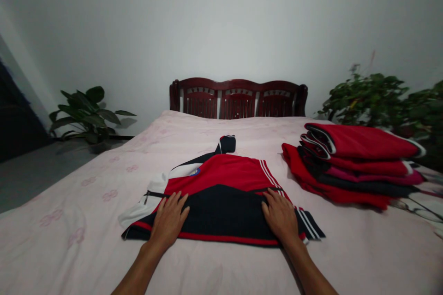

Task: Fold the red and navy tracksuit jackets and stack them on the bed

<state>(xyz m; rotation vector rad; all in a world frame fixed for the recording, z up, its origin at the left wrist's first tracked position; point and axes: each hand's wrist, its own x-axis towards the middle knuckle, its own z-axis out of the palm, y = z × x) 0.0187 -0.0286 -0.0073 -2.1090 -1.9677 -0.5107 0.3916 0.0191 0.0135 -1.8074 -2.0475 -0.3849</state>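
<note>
A red, black and white jacket (224,184) lies partly folded on the pink bedsheet (86,212) in front of me. My left hand (169,221) rests flat on its lower left part, fingers stretched out, near a zipper. My right hand (281,215) lies flat on the lower right part, next to the white stripes, fingers together and extended. Neither hand holds anything. A black sleeve end (226,143) sticks out behind the jacket.
A stack of folded red and black garments (353,166) sits on the bed to the right. A dark wooden headboard (238,97) stands at the far end. Potted plants stand at the left (86,113) and right (377,97).
</note>
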